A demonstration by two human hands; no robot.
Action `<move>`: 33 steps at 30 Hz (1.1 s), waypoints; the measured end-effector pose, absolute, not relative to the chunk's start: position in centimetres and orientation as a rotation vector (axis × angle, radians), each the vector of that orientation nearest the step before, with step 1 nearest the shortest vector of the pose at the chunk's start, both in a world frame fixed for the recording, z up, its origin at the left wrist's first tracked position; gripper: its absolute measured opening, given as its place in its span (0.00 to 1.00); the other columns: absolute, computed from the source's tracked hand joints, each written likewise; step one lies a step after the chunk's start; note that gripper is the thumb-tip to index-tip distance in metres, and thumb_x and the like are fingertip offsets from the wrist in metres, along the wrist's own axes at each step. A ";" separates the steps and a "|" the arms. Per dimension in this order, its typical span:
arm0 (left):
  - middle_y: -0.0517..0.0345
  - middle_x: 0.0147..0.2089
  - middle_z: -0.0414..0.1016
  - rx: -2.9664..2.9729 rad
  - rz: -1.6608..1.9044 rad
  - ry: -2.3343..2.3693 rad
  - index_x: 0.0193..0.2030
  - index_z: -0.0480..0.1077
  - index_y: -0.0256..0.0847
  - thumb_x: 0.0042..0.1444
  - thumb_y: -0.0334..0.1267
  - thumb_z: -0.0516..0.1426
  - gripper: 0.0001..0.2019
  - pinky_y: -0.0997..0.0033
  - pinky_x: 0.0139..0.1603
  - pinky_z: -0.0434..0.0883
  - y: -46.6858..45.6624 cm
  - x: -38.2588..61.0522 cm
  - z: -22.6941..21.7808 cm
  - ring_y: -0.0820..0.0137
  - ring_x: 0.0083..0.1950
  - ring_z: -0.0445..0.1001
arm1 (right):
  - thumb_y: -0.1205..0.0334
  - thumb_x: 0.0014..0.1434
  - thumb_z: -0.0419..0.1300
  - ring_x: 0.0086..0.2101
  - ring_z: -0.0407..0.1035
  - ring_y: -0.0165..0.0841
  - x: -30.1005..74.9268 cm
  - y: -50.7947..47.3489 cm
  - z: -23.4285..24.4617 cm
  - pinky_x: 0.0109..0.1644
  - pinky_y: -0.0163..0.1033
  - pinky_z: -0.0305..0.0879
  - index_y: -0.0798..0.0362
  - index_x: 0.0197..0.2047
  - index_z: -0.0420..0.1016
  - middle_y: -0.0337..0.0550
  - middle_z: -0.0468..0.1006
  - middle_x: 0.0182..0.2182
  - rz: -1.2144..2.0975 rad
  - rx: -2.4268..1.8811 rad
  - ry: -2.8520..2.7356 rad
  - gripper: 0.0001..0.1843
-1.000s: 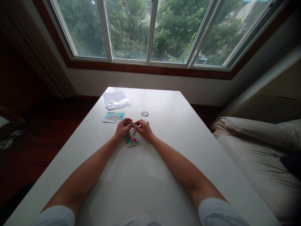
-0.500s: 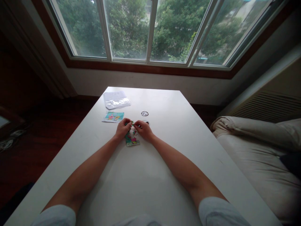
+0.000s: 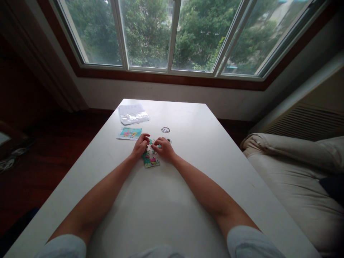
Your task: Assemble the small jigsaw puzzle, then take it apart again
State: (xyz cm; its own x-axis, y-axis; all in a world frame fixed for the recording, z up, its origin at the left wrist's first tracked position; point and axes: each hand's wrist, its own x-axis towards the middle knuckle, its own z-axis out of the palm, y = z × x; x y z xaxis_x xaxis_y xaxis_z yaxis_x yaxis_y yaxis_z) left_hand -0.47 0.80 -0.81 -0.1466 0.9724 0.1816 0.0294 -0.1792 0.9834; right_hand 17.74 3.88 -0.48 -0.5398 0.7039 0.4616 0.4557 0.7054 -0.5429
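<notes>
A small jigsaw puzzle (image 3: 151, 161) lies on the white table, partly put together, with green, teal and pink printing. Its middle shows pale gaps and loose-looking pieces. My left hand (image 3: 140, 146) rests along its left edge, index finger stretched out and the thumb bent down by the pieces. From the right, my right hand (image 3: 164, 149) reaches over the upper part, thumb and fingers apart, fingertips at the puzzle. No piece shows clearly in either hand. Left of the puzzle lies a picture card (image 3: 130, 133) in blue, pink and yellow.
Clear plastic sleeves with papers (image 3: 133, 114) lie at the table's far left. Two round cut-outs or discs are near my right hand, the farther round one (image 3: 165, 130) in plain sight. A cushioned sofa (image 3: 290, 179) stands to the right; a window (image 3: 172, 36) is ahead.
Both hands were pinched together at the puzzle's top. Now they have come apart; the left index finger has straightened, and my right fingertips have lowered slightly over the pieces.
</notes>
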 end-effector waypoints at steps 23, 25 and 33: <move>0.60 0.38 0.74 1.207 1.545 1.119 0.39 0.70 0.41 0.44 0.38 0.63 0.14 0.68 0.45 0.72 1.2 -0.1 -1.9 0.71 0.39 0.73 | 0.55 0.63 0.63 0.40 0.64 0.35 17.6 3.5 -0.7 0.49 0.41 0.57 0.52 0.31 0.75 0.44 0.75 0.35 0.292 -1.000 -2.285 0.11; 0.58 0.39 0.75 1.221 1.543 1.127 0.39 0.70 0.41 0.45 0.41 0.64 0.14 0.65 0.46 0.73 1.2 0.0 -2.0 0.69 0.40 0.75 | 0.58 0.63 0.63 0.41 0.65 0.35 17.7 3.8 -0.8 0.50 0.41 0.57 0.52 0.33 0.76 0.44 0.75 0.36 0.294 -1.036 -2.245 0.08; 0.55 0.42 0.77 1.481 1.423 1.345 0.44 0.72 0.41 0.54 0.44 0.61 0.14 0.66 0.48 0.74 0.8 0.2 -1.4 0.67 0.43 0.77 | 0.62 0.64 0.61 0.40 0.66 0.33 17.8 4.4 -1.1 0.50 0.39 0.59 0.52 0.36 0.76 0.42 0.76 0.35 0.362 -1.043 -2.132 0.05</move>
State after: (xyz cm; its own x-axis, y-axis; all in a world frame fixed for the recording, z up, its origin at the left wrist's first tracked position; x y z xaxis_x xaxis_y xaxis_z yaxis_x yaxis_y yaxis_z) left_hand 0.21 0.79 -1.45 -0.1285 0.9534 0.2731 0.2189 -0.2413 0.9454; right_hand 17.77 4.43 -1.14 -0.4096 0.7725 0.4853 0.5689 0.6321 -0.5261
